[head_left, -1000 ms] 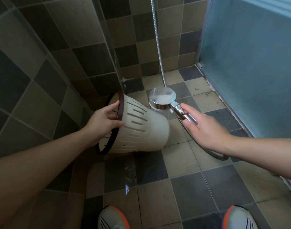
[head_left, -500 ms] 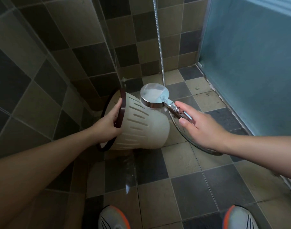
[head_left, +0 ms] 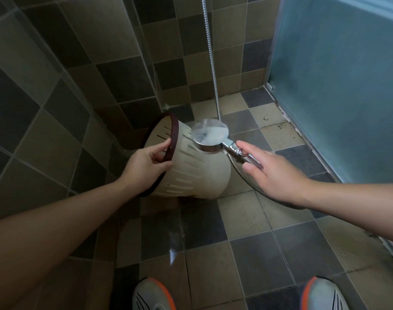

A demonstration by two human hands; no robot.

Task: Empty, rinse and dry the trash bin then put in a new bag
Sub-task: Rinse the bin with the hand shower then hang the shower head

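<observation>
Rinse step: left hand point(head_left: 146, 166) grips bin point(head_left: 191, 173) rim, right hand point(head_left: 273, 173) holds showerhead point(head_left: 210, 135) handle; next, prob spray inside.

Left hand point(head_left: 146, 166) gripping tilted bin point(head_left: 191, 173), right hand point(head_left: 273, 175) holding shower head point(head_left: 210, 134)

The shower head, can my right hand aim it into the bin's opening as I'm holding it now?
Probably not yet. The right hand holds the shower head over the bin wall; the dark rim, gripped by the left hand, opens leftward, away from it.
</observation>
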